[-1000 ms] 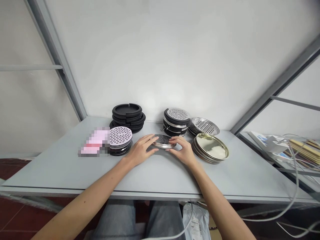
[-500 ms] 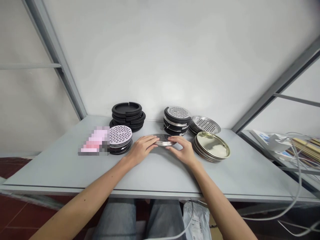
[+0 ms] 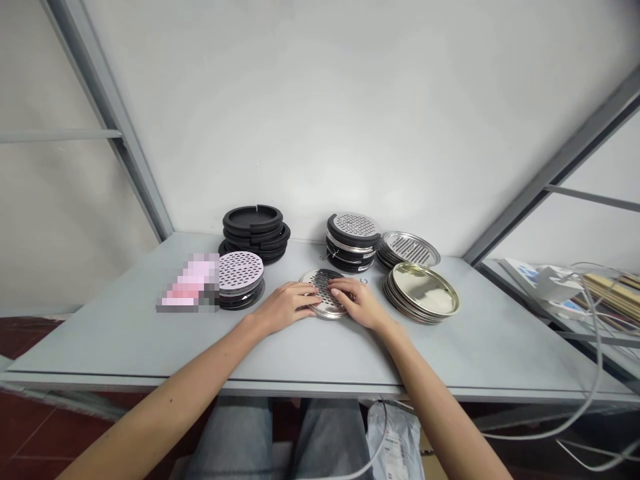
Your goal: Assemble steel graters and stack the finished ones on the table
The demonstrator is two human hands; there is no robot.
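Note:
A round silver grate [image 3: 325, 308] with punched holes is on the table in front of me, its perforated face up and its far part dark. My left hand [image 3: 287, 307] has the grate's left edge between fingers on top and a thumb low at the rim. My right hand [image 3: 360, 303] lies over the right part, fingers and thumb apart on the perforated face. A small wire ring [image 3: 364, 281] lies just beyond my right hand. Behind the grate stands a stack of black rings and silver grates [image 3: 354, 241].
Black plastic rings [image 3: 255, 233] are piled at the back left. Before them sit lilac perforated discs [image 3: 240, 270] beside a blurred pink patch [image 3: 187, 283]. On the right are gold-toned shallow lids [image 3: 423, 290] and slotted silver discs [image 3: 410, 249]. White cables [image 3: 597, 333] hang at far right.
The grate has come nearer to me, and its perforated face shows more fully. My right thumb has moved from the front rim onto the top. A small ring now shows beyond the right hand.

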